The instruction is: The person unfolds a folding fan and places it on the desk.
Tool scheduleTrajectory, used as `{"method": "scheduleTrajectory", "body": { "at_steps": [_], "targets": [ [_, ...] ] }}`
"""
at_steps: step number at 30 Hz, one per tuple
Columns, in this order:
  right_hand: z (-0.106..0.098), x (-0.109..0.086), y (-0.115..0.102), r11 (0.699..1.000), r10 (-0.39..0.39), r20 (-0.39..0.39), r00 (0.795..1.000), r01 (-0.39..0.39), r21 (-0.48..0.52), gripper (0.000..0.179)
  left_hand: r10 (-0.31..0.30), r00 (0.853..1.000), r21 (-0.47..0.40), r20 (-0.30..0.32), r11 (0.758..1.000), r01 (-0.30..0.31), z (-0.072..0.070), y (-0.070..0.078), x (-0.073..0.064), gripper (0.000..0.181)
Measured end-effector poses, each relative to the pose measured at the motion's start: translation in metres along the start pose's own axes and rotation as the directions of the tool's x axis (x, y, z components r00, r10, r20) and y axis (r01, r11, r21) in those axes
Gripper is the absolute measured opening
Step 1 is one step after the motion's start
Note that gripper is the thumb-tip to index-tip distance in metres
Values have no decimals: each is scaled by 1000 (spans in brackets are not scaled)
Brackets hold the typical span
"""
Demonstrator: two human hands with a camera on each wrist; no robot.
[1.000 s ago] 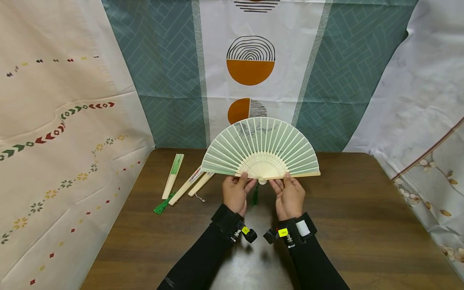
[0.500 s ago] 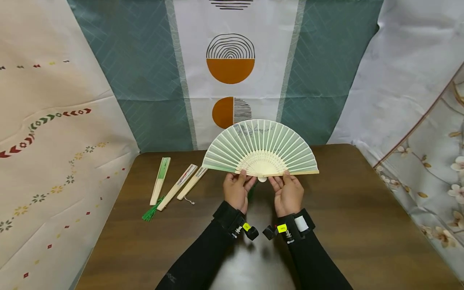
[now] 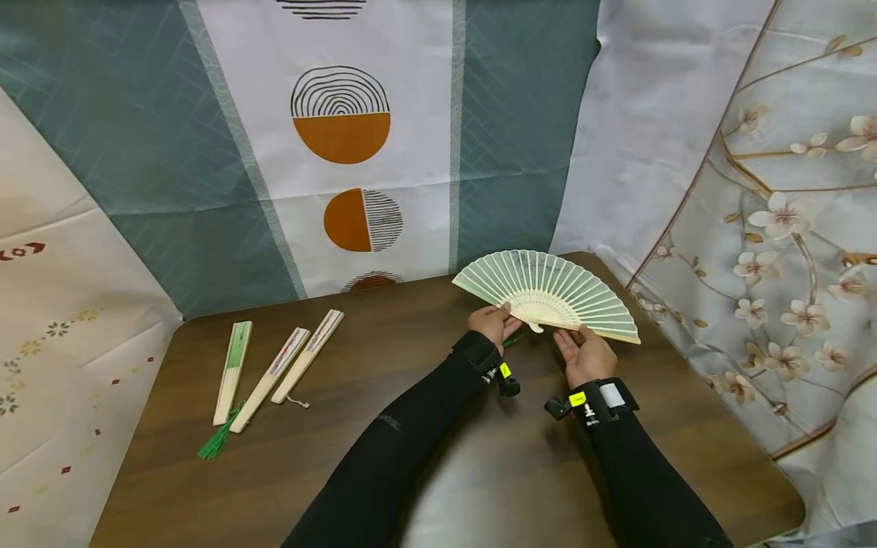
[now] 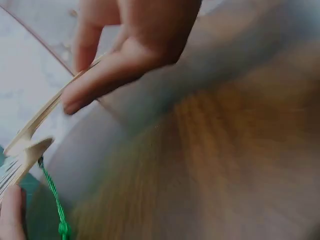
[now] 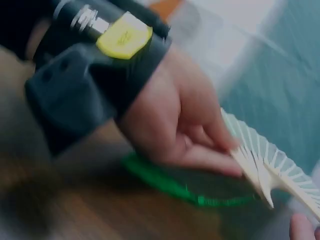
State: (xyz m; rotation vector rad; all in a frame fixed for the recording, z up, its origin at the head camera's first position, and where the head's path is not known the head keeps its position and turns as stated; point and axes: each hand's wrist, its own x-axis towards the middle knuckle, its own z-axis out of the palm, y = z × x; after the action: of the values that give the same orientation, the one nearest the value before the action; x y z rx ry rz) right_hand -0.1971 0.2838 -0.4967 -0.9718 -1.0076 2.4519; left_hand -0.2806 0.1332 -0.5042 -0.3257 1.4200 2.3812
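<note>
An unfolded pale green hand fan (image 3: 548,293) with a dark printed pattern and light ribs is held above the table by both hands. My left hand (image 3: 489,327) pinches it by the lower edge left of the pivot, thumb on the near face. On the other side of the pivot, my right hand (image 3: 585,356) pinches the lower edge, also thumb in front. The fan tilts, its right end lower. A green tassel (image 5: 160,182) hangs by its cord from the pivot, mostly hidden in the head view. Both wrist views are blurred.
On the left of the brown table (image 3: 384,373) lie three folded fans: one with a green panel (image 3: 233,373), a middle one (image 3: 270,380) beside a green tassel (image 3: 221,438), and one with a short pale cord (image 3: 308,356). Patterned cloths hang behind and at both sides.
The head view has turned right. Both hands have carried the fan toward the table's right side, and it has gone from level to tilted down at its right end. The folded fans lie still.
</note>
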Motion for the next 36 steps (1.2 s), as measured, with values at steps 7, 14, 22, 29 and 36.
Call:
{"method": "scheduleTrajectory", "body": {
  "at_steps": [7, 14, 22, 29, 36],
  "targets": [
    [-9, 27, -24, 994, 75, -44, 996, -78, -75, 27, -104, 994, 206, -25, 973, 107, 20, -5, 58, 43],
    [-7, 38, -38, 977, 162, 13, 987, -158, -142, 56, -147, 985, 217, -94, 962, 164, 28, 5, 79, 38],
    [-15, 43, -49, 961, 245, 5, 970, -242, -137, 64, -127, 982, 365, -137, 915, 169, 29, 5, 79, 25],
    [-33, 44, -56, 949, 292, 11, 956, -289, -122, 65, -116, 988, 433, -105, 889, 150, 34, -1, 66, 23],
    [-47, 42, -59, 950, 286, 5, 958, -283, -133, 57, -87, 995, 465, -49, 880, 100, 36, 0, 47, 32]
  ]
}}
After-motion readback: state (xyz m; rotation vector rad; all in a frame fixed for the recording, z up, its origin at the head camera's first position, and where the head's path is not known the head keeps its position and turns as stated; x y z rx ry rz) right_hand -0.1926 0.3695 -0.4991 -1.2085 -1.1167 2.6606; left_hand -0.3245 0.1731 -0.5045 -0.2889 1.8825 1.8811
